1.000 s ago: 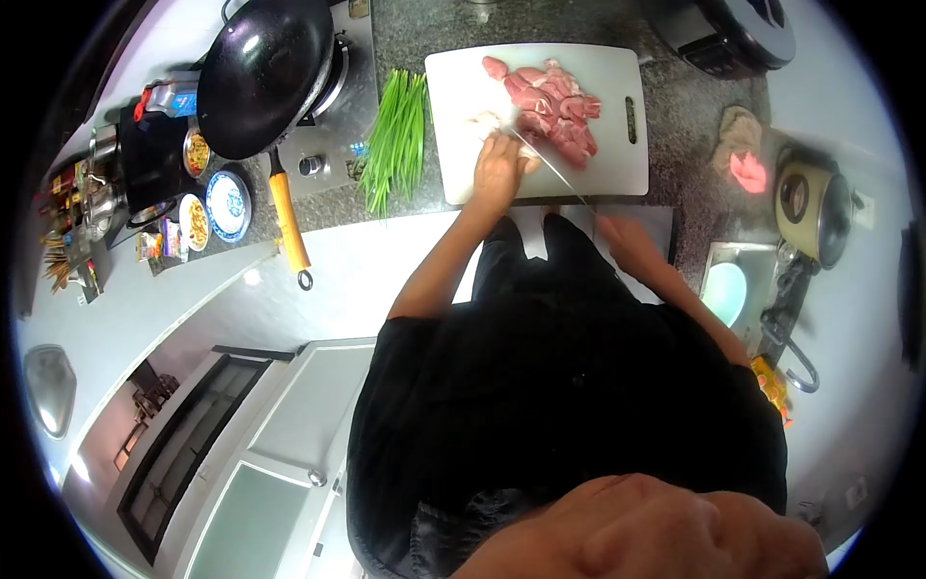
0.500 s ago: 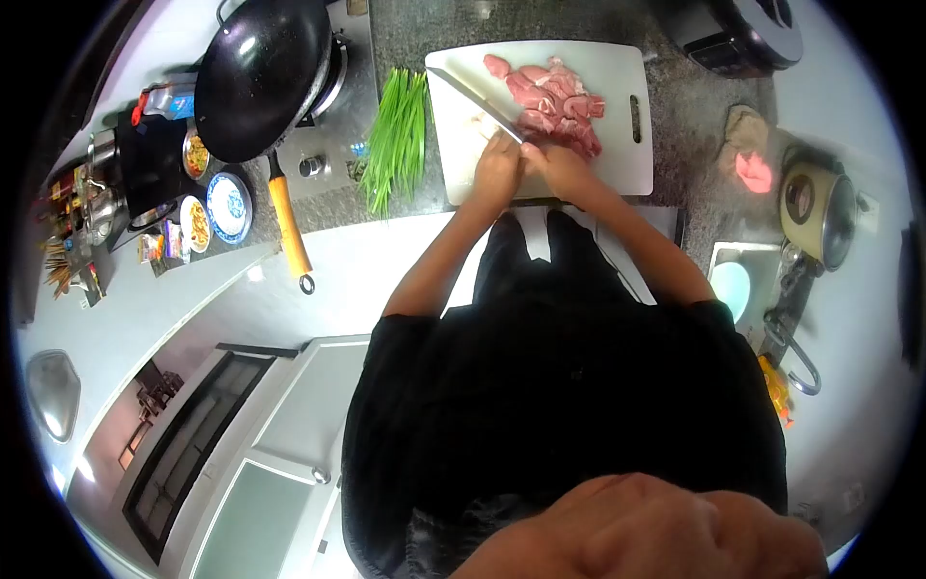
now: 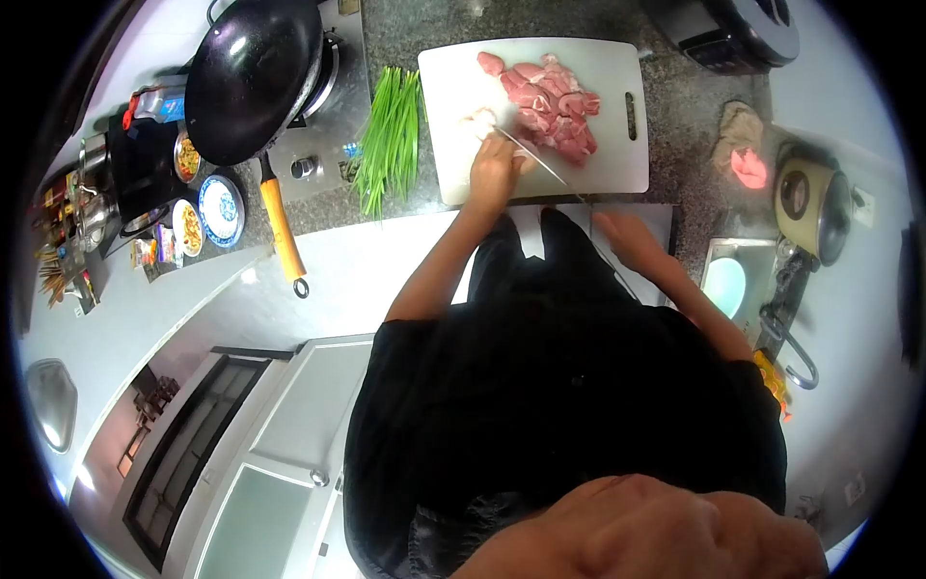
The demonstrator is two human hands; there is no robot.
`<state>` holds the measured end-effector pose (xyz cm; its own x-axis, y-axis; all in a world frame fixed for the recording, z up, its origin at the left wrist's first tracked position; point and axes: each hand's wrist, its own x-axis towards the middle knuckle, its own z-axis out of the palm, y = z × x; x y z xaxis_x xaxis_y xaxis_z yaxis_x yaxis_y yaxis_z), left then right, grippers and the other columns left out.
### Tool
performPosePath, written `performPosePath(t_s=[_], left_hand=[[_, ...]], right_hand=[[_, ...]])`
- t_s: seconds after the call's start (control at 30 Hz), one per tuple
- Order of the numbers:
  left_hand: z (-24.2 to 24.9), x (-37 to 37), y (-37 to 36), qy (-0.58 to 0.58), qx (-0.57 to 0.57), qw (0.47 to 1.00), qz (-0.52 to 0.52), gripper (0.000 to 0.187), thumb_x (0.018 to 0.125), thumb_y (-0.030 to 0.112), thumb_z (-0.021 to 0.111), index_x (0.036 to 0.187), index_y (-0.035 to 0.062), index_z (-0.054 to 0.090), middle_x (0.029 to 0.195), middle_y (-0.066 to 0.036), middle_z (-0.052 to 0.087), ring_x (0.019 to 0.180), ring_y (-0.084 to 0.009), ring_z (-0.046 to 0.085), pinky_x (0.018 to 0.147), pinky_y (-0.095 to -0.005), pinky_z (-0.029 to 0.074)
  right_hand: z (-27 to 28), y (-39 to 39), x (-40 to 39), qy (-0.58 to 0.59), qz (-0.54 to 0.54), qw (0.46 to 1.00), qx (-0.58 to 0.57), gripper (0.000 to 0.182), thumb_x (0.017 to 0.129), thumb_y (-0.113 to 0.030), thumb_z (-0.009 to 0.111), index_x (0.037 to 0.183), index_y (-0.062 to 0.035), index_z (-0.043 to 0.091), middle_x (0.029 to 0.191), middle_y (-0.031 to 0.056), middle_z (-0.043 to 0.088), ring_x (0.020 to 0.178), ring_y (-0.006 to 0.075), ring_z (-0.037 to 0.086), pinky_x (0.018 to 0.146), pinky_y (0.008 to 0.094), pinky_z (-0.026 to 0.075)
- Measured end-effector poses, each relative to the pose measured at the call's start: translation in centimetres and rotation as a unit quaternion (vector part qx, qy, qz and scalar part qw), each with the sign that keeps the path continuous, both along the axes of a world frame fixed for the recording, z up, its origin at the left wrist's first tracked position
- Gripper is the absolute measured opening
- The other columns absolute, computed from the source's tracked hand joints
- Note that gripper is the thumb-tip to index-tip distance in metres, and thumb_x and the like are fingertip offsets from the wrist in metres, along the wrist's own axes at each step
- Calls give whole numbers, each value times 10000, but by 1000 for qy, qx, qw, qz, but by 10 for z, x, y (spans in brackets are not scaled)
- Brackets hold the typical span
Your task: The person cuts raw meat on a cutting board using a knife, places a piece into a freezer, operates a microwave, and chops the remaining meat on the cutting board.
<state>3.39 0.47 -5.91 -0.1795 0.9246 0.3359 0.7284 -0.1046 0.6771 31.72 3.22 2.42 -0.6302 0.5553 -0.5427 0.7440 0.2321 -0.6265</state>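
A white cutting board [image 3: 449, 82] lies on the dark counter with a pile of sliced raw meat [image 3: 550, 108] on it. Small pale pieces [image 3: 479, 121] are on the board left of the meat. My left hand [image 3: 493, 176] is at the board's lower part, fingers curled beside those pieces; what they press on is too small to name. My right hand [image 3: 629, 241], closed round the knife's handle end, is off the board's front edge. The thin knife blade [image 3: 540, 162] points up and left, its tip near the pale pieces.
Long green stalks [image 3: 391, 135] lie left of the board. A black wok [image 3: 253, 82] with a wooden handle sits on the stove. Bowls and a blue-patterned plate [image 3: 222, 210] are further left. A cloth [image 3: 738, 135], a cooker [image 3: 812, 207] and a sink [image 3: 757, 275] are at right.
My right hand has pulled back toward my body and to the right, drawing the knife off the board's front edge. My left hand has stayed near the pale pieces.
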Motion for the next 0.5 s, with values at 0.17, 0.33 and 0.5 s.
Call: performPosePath(t_s=[0.17, 0.33, 0.5], left_hand=[[0, -1, 2, 15, -33, 999, -5, 255, 681, 26, 724, 921, -6, 645, 931, -182, 631, 908, -373, 597, 828, -435, 492], [2, -10, -1, 17, -60, 998, -30, 296, 694, 27, 725, 984, 2, 669, 980, -162, 645, 962, -358, 594, 874, -425, 485], [6, -12, -2, 46, -64, 996, -28, 321, 690, 33, 732, 1005, 8, 677, 998, -148, 643, 989, -333, 592, 905, -397, 476]], right_hand=[[-13, 12, -68, 123, -29, 986, 112, 563, 1005, -445, 389, 873, 49, 627, 853, 290, 629, 857, 464, 615, 791, 512, 470], [-30, 45, -142, 89, -47, 995, 15, 440, 1025, -331, 375, 1040, 55, 586, 860, 299, 611, 851, 455, 630, 780, 495, 492], [-47, 27, -54, 133, 2, 989, 69, 526, 1013, -411, 375, 951, 39, 640, 913, 302, 631, 868, 465, 618, 800, 505, 478]])
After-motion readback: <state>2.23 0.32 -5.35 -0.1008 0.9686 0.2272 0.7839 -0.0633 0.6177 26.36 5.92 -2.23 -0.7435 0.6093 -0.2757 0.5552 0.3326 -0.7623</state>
